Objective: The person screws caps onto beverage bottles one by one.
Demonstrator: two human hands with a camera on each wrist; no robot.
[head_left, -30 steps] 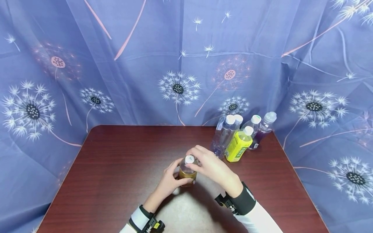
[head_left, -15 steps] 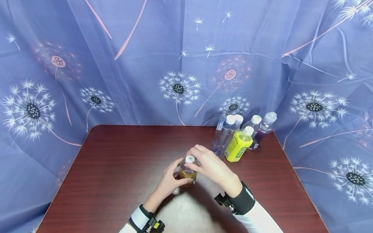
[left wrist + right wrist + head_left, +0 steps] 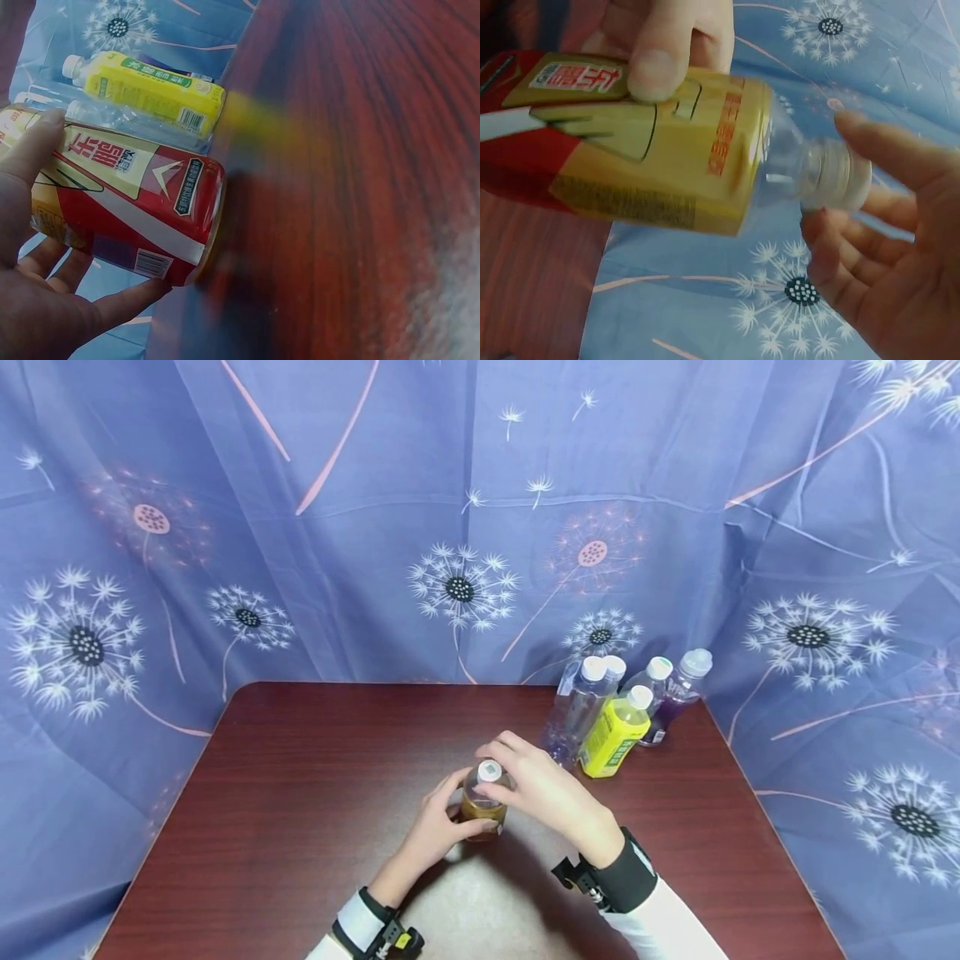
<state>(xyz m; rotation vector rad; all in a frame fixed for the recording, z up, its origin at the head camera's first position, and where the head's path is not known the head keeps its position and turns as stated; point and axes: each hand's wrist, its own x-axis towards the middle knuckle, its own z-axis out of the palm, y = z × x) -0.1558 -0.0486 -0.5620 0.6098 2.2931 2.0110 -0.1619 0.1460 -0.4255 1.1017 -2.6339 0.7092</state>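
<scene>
A drink bottle (image 3: 483,810) with a gold and red label and a white cap (image 3: 490,770) stands upright near the middle of the table. My left hand (image 3: 442,827) grips it round the label, thumb on the near side. In the left wrist view the red lower label (image 3: 169,202) shows close over the tabletop. My right hand (image 3: 536,785) reaches over from the right, thumb and fingers bent round the cap. The right wrist view has the cap (image 3: 855,180) on the clear neck, with the thumb (image 3: 870,139) at one edge and curled fingers (image 3: 829,240) at the other.
Several bottles stand grouped at the table's back right: a yellow-labelled one (image 3: 615,735), a clear one (image 3: 573,718) and one with dark purple contents (image 3: 671,702) among them. A blue dandelion-print curtain (image 3: 360,593) hangs behind the dark red table (image 3: 322,760).
The mark on the cap's top has turned slightly, and the right fingers have shifted a little round it. The left hand and the bottle stay in place.
</scene>
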